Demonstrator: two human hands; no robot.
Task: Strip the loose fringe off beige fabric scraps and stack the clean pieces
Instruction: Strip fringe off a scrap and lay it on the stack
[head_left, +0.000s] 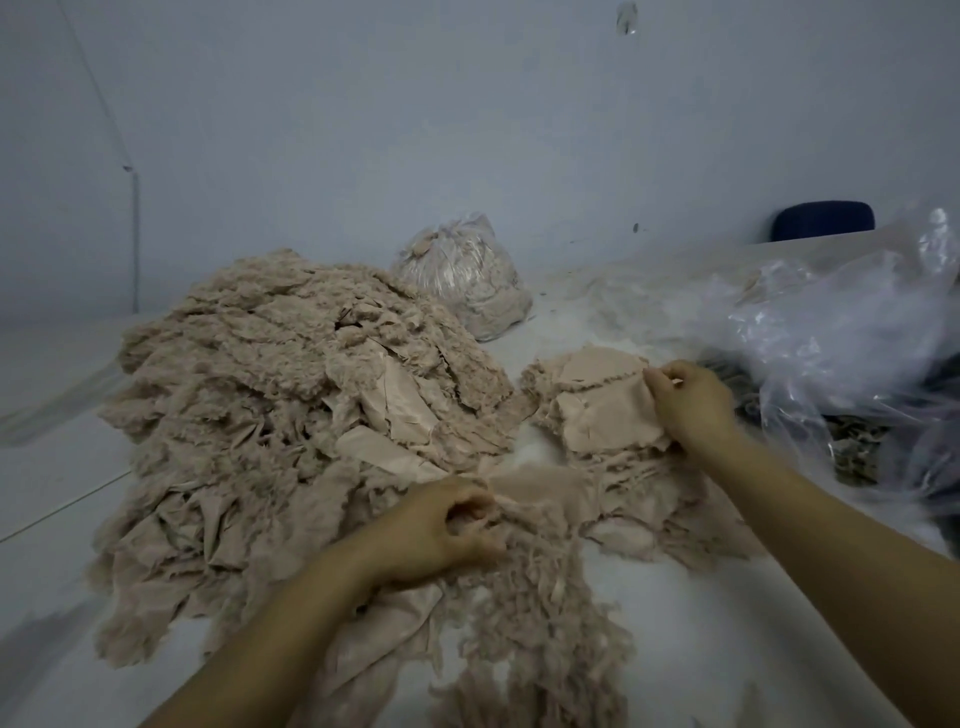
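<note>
A big heap of beige fringed fabric scraps (291, 405) covers the left and middle of the white surface. To its right lies a smaller stack of smooth beige pieces (597, 395). My right hand (691, 405) rests on the stack's right side, fingers pinching the edge of the top piece. Nearer to me, my left hand (441, 535) grips a fringed scrap (524, 493) with curled fingers. Loose stripped fringe (535, 639) trails toward the near edge below that hand.
A tied clear bag stuffed with beige fluff (467, 275) stands behind the heap. Crumpled clear plastic bags (831, 322) fill the right side, with dark contents under them. A dark blue chair back (823, 221) shows by the far wall.
</note>
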